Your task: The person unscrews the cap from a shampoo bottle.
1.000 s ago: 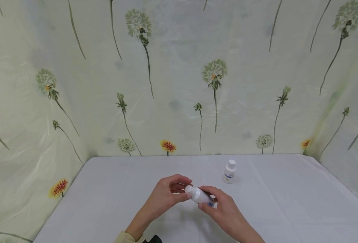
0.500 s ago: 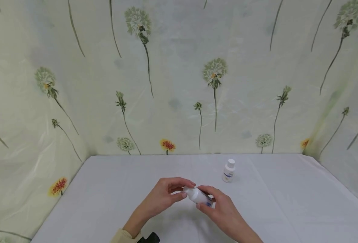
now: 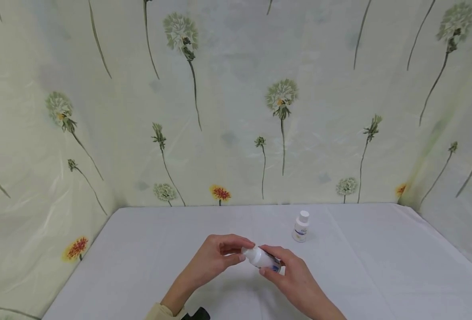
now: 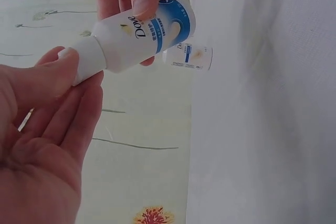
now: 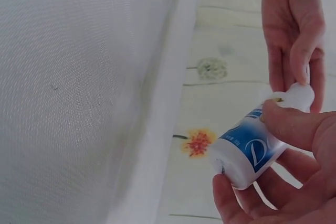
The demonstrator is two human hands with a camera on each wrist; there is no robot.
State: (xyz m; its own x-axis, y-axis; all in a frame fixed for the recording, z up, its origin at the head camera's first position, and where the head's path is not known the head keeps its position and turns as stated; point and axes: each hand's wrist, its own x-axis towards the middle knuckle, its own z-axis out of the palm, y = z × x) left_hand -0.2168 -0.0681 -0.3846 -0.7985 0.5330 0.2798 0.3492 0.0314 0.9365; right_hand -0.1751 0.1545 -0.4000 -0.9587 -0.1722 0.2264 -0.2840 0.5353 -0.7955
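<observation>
A small white Dove bottle [image 4: 126, 38] with a blue band near its base is held tilted above the table, its cap end toward the left. My right hand [image 3: 296, 278] grips the bottle's body, thumb on one side and fingers around the other, as the right wrist view shows. At the other end, my left hand [image 3: 214, 260] pinches the white cap [image 4: 90, 59] between thumb and fingers. The cap sits on the bottle's neck. Behind the hands, a second white bottle [image 3: 301, 227] of similar look stands upright on the table.
A white cloth covers the table [image 3: 380, 262]. Behind and at both sides hangs a curtain [image 3: 228, 111] printed with dandelions. A dark cylindrical object [image 3: 200, 314] shows by the left sleeve [image 3: 162, 312] at the lower edge.
The left hand's fingers have moved over the cap, covering more of it, and the held bottle has shifted slightly left. The standing bottle has stayed in place.
</observation>
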